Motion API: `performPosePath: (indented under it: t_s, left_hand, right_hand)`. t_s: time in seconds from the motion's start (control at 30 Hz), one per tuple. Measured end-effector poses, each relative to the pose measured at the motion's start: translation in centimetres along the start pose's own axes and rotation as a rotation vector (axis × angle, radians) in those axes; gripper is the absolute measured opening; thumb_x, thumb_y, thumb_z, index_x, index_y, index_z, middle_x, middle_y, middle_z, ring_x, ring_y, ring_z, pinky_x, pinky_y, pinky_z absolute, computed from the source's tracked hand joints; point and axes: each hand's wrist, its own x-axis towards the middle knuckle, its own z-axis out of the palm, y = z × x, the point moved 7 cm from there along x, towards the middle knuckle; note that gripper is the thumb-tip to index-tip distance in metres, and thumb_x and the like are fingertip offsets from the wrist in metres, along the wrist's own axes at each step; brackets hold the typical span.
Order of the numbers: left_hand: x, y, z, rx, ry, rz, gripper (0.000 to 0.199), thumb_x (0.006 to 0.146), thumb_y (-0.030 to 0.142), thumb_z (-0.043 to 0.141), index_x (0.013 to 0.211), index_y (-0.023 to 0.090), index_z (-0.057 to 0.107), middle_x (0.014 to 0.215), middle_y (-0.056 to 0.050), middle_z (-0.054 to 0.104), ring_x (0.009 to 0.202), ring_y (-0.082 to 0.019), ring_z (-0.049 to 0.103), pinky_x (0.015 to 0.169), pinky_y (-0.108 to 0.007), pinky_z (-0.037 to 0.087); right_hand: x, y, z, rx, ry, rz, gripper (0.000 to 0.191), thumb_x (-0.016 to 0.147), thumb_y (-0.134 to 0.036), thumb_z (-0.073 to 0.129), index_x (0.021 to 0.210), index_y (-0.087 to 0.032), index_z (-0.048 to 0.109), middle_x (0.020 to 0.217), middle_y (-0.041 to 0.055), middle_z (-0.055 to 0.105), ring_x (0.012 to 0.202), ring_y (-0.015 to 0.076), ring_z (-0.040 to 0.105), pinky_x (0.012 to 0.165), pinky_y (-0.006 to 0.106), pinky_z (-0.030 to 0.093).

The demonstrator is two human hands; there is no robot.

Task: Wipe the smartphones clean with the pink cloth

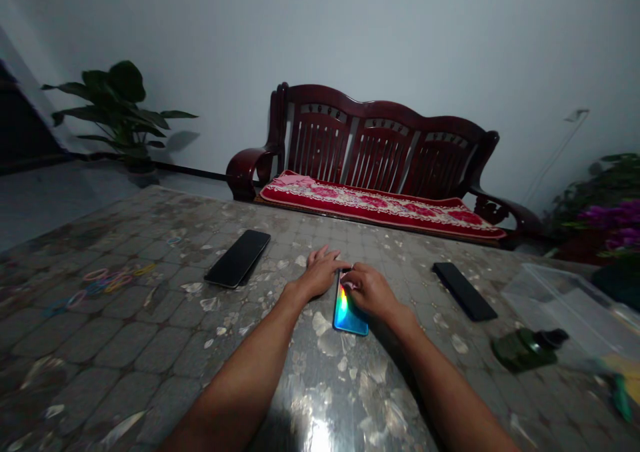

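A shiny phone lies on the table with its back up, blue-green with a rainbow glare. My left hand rests on the table at its upper left corner, fingers stretched out and one reaching to the phone's top edge. Over the upper part of the phone, my right hand presses down with curled fingers. A small pale pinkish bit shows under those fingertips, too little to name. The phone's upper right part is hidden by this hand.
Left lies a black phone, with several coloured rubber bands beyond it. On the right are a dark flat case-like object, a green bottle on its side and a clear plastic box. A wooden bench stands behind the table.
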Motion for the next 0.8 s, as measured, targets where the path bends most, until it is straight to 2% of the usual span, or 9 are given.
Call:
performPosePath:
  t_s: [0.13,0.33,0.43,0.57,0.73,0.8]
  left_hand:
    - [-0.05,0.43,-0.26,0.004,-0.016,0.027,0.049,0.093,0.014,0.044,0.130,0.040,0.064,0.153,-0.002,0.046,0.148,-0.031,0.024,0.117,-0.058,0.018]
    - [-0.20,0.87,-0.50,-0.002,-0.030,0.057,0.038,0.097,0.026,0.047,0.128,0.039,0.066,0.154,-0.004,0.044,0.149,-0.035,0.020,0.117,-0.061,0.015]
    - [-0.19,0.98,-0.44,-0.007,-0.035,0.060,0.035,0.098,0.031,0.050,0.127,0.039,0.066,0.155,-0.004,0.044,0.149,-0.037,0.020,0.116,-0.062,0.015]
    - [-0.16,0.94,-0.37,0.002,-0.028,0.045,0.037,0.096,0.026,0.051,0.128,0.040,0.065,0.154,-0.003,0.045,0.148,-0.035,0.023,0.116,-0.062,0.016]
    - [-0.19,0.95,-0.40,-0.011,-0.031,0.041,0.035,0.097,0.029,0.052,0.128,0.039,0.066,0.155,-0.004,0.044,0.149,-0.036,0.020,0.117,-0.061,0.015]
    - [-0.21,1.03,-0.45,-0.016,-0.034,0.044,0.035,0.097,0.030,0.052,0.128,0.039,0.066,0.155,-0.004,0.043,0.149,-0.036,0.020,0.117,-0.062,0.015]
  right_hand:
    - [0.01,-0.34,0.21,0.119,-0.110,-0.073,0.030,0.074,-0.004,0.056,0.092,-0.019,0.075,0.090,0.0042,0.068,0.087,0.0173,0.061,0.078,0.024,0.043]
    - [-0.02,0.39,-0.21,0.056,-0.013,-0.017,0.030,0.080,-0.008,0.056,0.098,-0.020,0.077,0.093,0.0061,0.067,0.087,0.0173,0.061,0.077,0.025,0.044]
    - [-0.18,0.10,0.12,0.118,-0.073,-0.064,0.031,0.076,-0.006,0.058,0.095,-0.020,0.077,0.094,0.0054,0.070,0.087,0.0173,0.063,0.078,0.025,0.045]
    - [-0.28,0.10,0.47,0.235,-0.170,-0.080,0.034,0.071,-0.002,0.058,0.091,-0.021,0.078,0.092,0.0023,0.073,0.083,0.0160,0.065,0.077,0.024,0.046]
    - [-0.14,0.58,-0.31,0.142,-0.016,-0.026,0.031,0.077,-0.004,0.059,0.095,-0.020,0.078,0.091,0.0048,0.070,0.084,0.0164,0.063,0.076,0.024,0.045]
    - [-0.28,0.35,-0.16,0.122,-0.009,-0.046,0.030,0.079,-0.005,0.059,0.096,-0.021,0.078,0.093,0.0053,0.070,0.086,0.0169,0.063,0.076,0.024,0.044]
